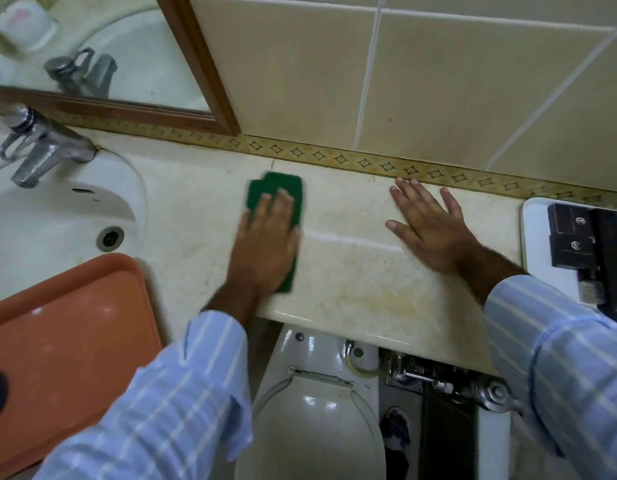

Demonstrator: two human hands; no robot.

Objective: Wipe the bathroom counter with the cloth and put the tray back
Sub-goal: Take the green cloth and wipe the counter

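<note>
A green cloth (281, 188) lies flat on the beige marble counter (352, 271), near the back wall. My left hand (265, 244) presses down on it with fingers spread, covering its middle; green shows beyond the fingertips and at the wrist's right side. My right hand (428, 226) rests palm down on the bare counter to the right, fingers apart, holding nothing. An orange tray (64, 327) sits at the lower left, lying over the front of the white sink (50, 223).
A chrome tap (40, 147) stands behind the sink, below a wood-framed mirror (196, 64). A white tray with black boxes (577, 237) occupies the counter's right end. Under the counter's front edge are a toilet (314, 403) and metal plumbing (438, 379).
</note>
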